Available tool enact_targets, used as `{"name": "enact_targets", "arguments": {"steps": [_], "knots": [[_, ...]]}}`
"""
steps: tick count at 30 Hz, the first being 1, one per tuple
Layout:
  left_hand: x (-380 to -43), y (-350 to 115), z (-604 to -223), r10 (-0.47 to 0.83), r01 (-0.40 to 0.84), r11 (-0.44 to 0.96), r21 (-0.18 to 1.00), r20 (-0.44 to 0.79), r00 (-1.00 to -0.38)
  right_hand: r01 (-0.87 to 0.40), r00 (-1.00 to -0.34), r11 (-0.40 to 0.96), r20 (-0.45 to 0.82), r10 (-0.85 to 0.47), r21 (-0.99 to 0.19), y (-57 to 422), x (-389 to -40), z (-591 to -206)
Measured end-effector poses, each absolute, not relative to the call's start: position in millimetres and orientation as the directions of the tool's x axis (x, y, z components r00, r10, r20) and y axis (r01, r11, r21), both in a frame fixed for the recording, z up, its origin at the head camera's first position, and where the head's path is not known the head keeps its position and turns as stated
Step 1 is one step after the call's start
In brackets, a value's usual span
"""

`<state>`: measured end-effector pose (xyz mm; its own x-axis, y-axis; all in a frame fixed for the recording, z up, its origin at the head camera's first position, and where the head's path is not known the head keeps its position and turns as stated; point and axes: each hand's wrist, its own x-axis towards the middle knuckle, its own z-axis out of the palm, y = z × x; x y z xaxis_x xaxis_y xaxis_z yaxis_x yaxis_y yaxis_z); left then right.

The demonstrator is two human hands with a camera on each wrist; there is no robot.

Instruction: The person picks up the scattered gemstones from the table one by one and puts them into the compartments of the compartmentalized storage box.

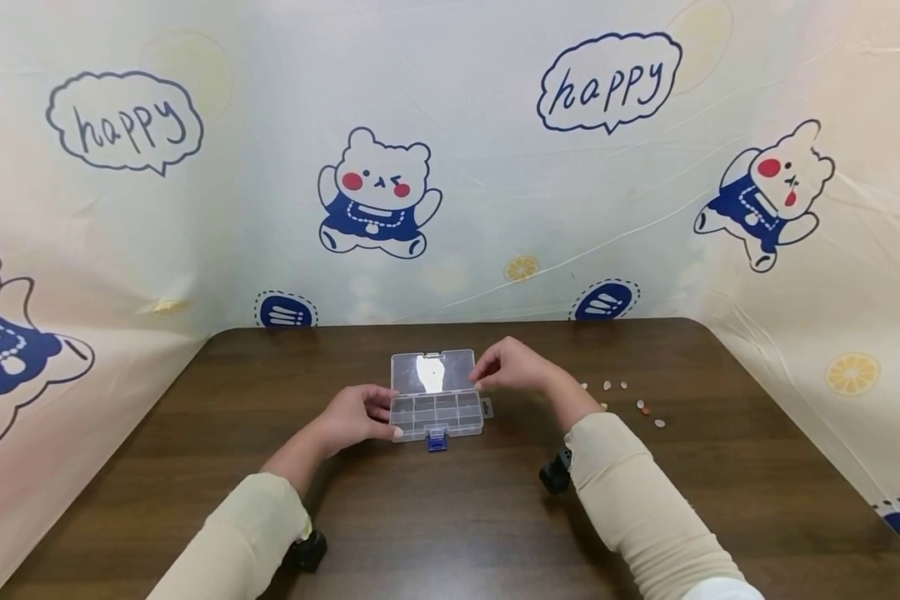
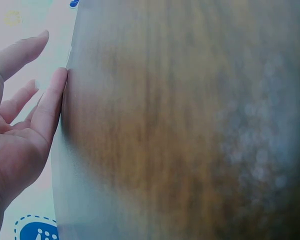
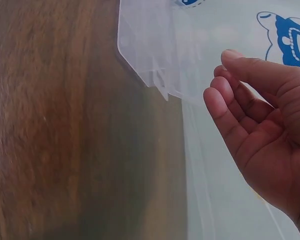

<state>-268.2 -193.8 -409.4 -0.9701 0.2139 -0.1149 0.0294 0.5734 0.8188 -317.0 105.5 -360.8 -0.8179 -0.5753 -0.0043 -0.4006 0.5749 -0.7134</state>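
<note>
A clear plastic compartment box [image 1: 435, 417] stands on the table with its lid [image 1: 412, 367] raised at the back. A blue latch [image 1: 437, 440] sits at its front. My left hand [image 1: 356, 414] holds the box by its left end, thumb at the front corner and fingers at the rear. In the left wrist view, the left hand [image 2: 25, 125] has its thumb and fingers spread apart. My right hand [image 1: 517, 367] pinches at the right edge of the lid. Bent fingers and thumb come close together on the right hand [image 3: 260, 115] in its wrist view, beside the clear plastic [image 3: 145, 45].
Several small pebble-like pieces, pale ones and an orange one [image 1: 646, 411], lie on the brown table [image 1: 435, 525] right of the box, partly behind the right forearm. A printed curtain [image 1: 487, 183] surrounds the table's back and sides.
</note>
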Motion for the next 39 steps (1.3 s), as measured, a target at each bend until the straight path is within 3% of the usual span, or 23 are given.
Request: {"name": "enact_targets", "arguments": {"steps": [39], "knots": [[-266.6, -193.2, -411.0, 0.207, 0.015, 0.559, 0.829, -0.122, -0.971, -0.232, -0.889, 0.535, -0.045, -0.455, -0.813, 92.4, -318.0, -395.8]]}}
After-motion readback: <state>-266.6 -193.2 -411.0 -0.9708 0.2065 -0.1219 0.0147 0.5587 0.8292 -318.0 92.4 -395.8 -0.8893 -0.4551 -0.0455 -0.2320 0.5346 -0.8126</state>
